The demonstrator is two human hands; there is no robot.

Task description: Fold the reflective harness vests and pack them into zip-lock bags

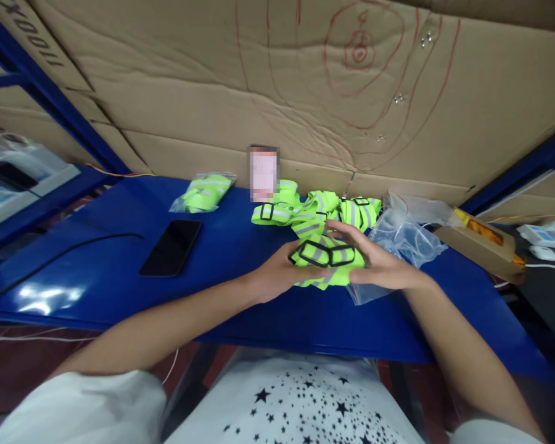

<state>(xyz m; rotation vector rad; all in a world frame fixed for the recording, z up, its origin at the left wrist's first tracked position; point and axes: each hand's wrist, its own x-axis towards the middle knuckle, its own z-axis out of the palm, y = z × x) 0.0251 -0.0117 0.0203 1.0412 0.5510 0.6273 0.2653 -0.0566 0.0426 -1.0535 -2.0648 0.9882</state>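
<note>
Here's the bundle (326,275), lime-green strap with grey stripes, held right between two hands just above the front of the counter (231,259)! The left hand (282,271) has its grip curled snugly round the left side; the right hand (382,265) cups the other, thumb on the near face, fingers arched wide over the far edge. Two black buckles (330,255) sit on top, side by side. Just behind, more straps (314,213) lie in a loose heap. Clear bags (407,237) crumple beside the right hand, a box (485,243) beyond them. Over on the left, a dark phone (171,248) lies flat, with a bagged bundle (204,192) behind it.
</note>
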